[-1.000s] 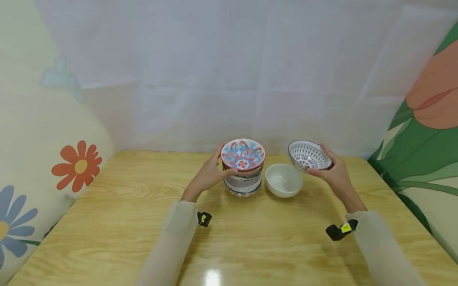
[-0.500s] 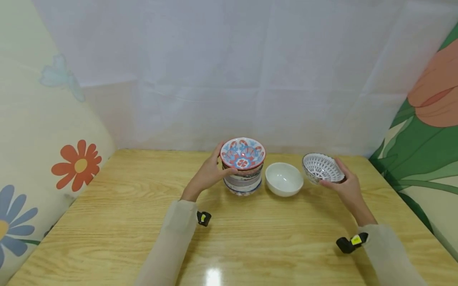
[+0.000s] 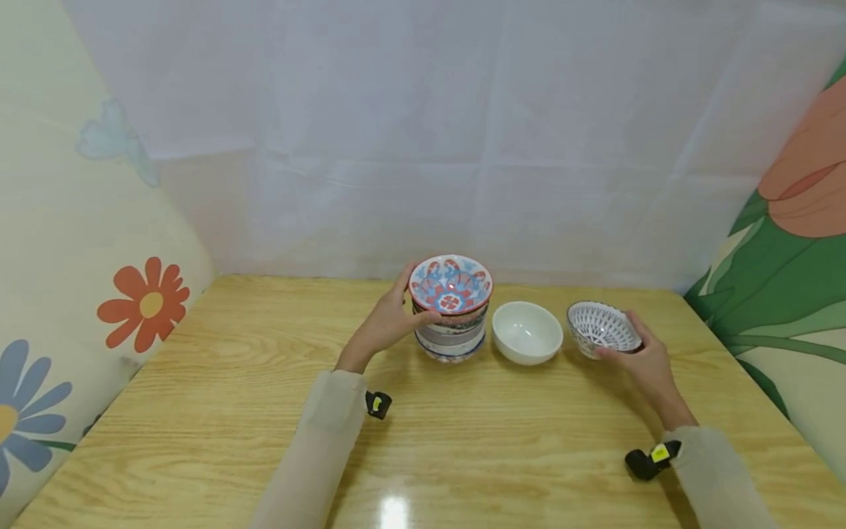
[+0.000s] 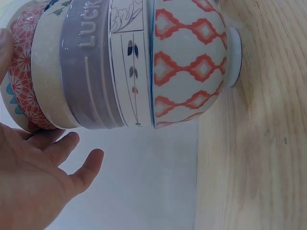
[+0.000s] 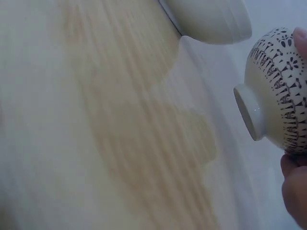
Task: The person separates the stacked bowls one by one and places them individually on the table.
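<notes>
Centre of head view: stack of bowls [image 3: 452, 323], gripped near top by left hand [image 3: 390, 319]. Just right, plain white bowl [image 3: 526, 333]; beyond, patterned bowl [image 3: 603, 326], grasped by right hand [image 3: 649, 364]. Likely step: setting down, calling for level lowering. Only in right wrist view: foot [image 5: 256, 115] apparently clear of table [image 5: 139, 153].

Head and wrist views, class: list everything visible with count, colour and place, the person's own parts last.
Table: 1, light wood, foreground
White bowl: 1, white, on the table
Stack of bowls: 1, multicoloured, left of the white bowl; number unclear
Patterned bowl: 1, white with dark marks, right of the white bowl
Cloth: 1, whitish, behind the table
Floral panels: 2, cream with coloured flowers, either side
Wrist devices: 2, black and yellow, one per wrist
Sleeves: 2, beige, forearms
Left hand: 1, bare, gripping the stack near its top
Right hand: 1, bare, holding the patterned bowl
</notes>
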The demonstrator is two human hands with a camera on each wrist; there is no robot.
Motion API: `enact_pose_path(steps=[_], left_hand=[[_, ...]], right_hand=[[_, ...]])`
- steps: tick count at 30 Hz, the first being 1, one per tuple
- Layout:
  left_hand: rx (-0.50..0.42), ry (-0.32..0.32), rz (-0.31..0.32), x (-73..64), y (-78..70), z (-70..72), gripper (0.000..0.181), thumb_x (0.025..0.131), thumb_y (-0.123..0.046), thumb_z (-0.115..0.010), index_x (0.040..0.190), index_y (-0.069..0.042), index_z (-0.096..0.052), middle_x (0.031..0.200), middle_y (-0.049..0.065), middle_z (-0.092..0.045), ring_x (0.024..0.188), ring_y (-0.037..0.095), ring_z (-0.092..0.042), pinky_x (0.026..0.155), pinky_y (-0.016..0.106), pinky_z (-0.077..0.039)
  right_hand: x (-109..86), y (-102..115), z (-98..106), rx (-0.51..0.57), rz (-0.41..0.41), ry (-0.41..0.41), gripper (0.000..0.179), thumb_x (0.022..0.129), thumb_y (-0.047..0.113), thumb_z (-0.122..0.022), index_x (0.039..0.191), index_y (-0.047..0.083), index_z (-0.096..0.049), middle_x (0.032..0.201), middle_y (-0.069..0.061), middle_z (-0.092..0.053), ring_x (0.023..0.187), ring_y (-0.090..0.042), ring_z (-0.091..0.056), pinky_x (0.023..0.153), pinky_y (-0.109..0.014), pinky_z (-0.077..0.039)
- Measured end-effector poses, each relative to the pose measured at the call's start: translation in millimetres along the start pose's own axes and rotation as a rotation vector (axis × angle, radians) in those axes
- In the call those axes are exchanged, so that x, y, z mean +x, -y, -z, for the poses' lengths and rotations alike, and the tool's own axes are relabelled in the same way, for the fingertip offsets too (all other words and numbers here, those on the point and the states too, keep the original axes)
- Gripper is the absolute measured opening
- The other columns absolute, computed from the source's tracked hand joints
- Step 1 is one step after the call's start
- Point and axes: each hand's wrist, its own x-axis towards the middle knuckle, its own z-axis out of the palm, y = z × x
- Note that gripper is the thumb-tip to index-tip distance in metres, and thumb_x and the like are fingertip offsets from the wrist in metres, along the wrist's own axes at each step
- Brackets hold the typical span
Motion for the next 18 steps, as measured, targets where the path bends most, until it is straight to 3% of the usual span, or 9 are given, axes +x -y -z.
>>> enact_pose_path(steps=[3,11,18], left_hand=[[-0.001,-0.001,-0.001,-0.4,0.1,0.1,0.124,0.059,-0.078,-0.060,0.155,-0.025,-0.001,0.160,0.012,-0.014,0.144,0.036,-0.021,0.112,0.058,-0.026],[-0.003,-0.004,-0.017,1.3,0.6,0.7,0.122,0.060,-0.077,-0.060,0.155,-0.025,-0.003,0.159,0.013,-0.016,0.144,0.037,-0.022,0.112,0.059,-0.026],[-0.008,0.001,-0.012,1.5,1.4,0.1,0.125,0.057,-0.079,-0.059,0.155,-0.024,-0.003,0.159,0.013,-0.015,0.144,0.037,-0.021,0.112,0.059,-0.025]], right_hand=[[0.5,-3.2,-0.1,0.000,-0.012,-0.002,0.095,0.084,0.020,-0.073,0.153,0.005,-0.009,0.158,-0.020,-0.008,0.144,-0.041,-0.010,0.116,-0.055,-0.013],[3.1,-8.1,-1.1,-0.022,-0.027,-0.010,0.098,0.082,0.018,-0.076,0.152,0.003,-0.010,0.157,-0.023,-0.010,0.144,-0.043,-0.010,0.116,-0.055,-0.012],[2.5,-13.4,-4.6,0.024,-0.035,-0.004,0.100,0.080,0.015,-0.077,0.153,0.005,-0.009,0.158,-0.021,-0.008,0.145,-0.040,-0.007,0.118,-0.053,-0.009]])
